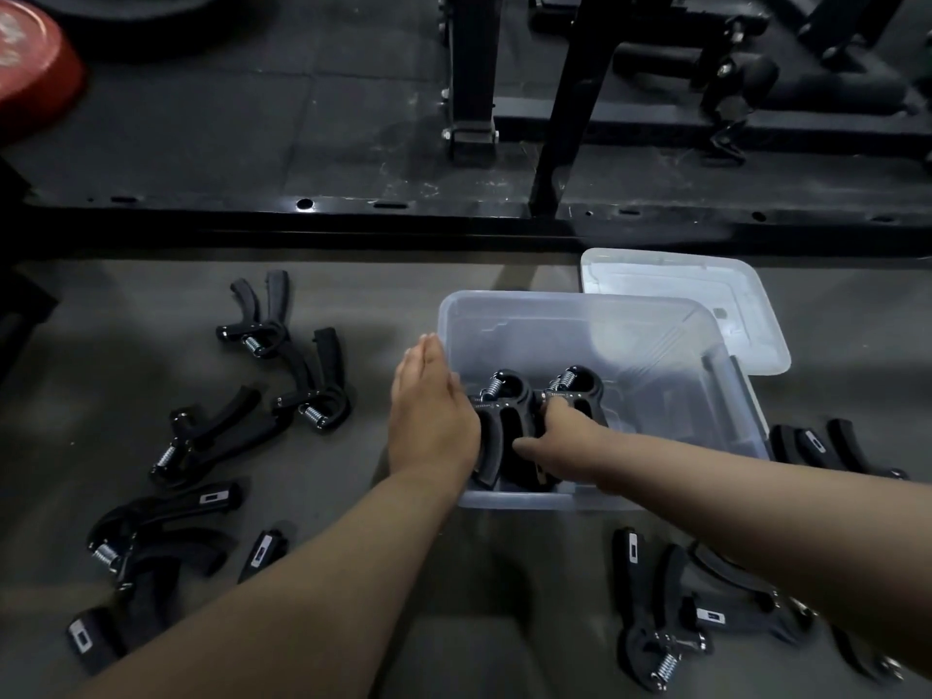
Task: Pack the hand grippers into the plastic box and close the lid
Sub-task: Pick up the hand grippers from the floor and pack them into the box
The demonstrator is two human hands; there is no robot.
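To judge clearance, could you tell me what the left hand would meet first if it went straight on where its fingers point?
The left hand would probably brush the plastic box at its far left corner; depth is unclear, so it might pass outside toward the black frame rail.

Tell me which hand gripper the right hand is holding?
The hand gripper on the right of the two inside the plastic box; the right hand holds it. Beyond those two, all lie on the floor.

Black hand grippers [506, 423] carry silvery springs [313, 415], the plastic box [580, 301] and lid [706, 290] are clear and colourless, the floor [403, 295] is grey, the weight plate [30, 73] at upper left red.
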